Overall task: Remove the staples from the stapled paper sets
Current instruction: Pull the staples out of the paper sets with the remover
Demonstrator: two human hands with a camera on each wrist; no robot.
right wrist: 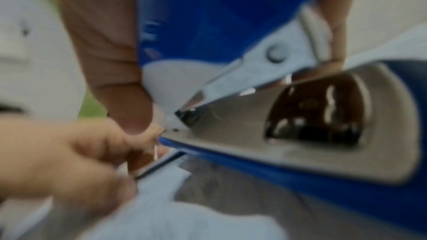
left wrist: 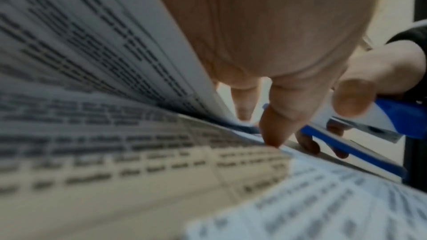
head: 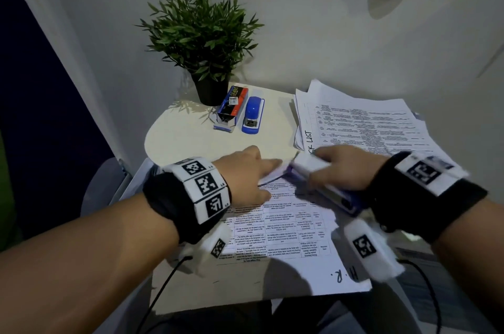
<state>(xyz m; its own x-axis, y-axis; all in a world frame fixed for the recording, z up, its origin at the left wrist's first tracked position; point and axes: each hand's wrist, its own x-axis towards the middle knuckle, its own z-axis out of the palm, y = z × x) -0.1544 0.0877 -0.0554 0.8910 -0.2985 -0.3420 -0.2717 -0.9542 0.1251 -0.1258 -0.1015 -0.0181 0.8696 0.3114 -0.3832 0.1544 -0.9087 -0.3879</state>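
Right hand fingers wrapped round blue-and-white plastic stapler; left hand fingers pinching corner of printed white paper set near counter's middle.

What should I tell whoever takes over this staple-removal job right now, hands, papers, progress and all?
Right hand grips a blue and white stapler, its front end at the corner of the printed paper set in front of the person.
Left hand holds that corner, top sheet lifted, one finger pressing the page beneath.
A stack of printed sheets lies to the right at the back; a second blue stapler and a red and blue staples box sit by the potted plant.
Done: cannot tell.
Left: free this corner's staple; the staple itself is not visible.
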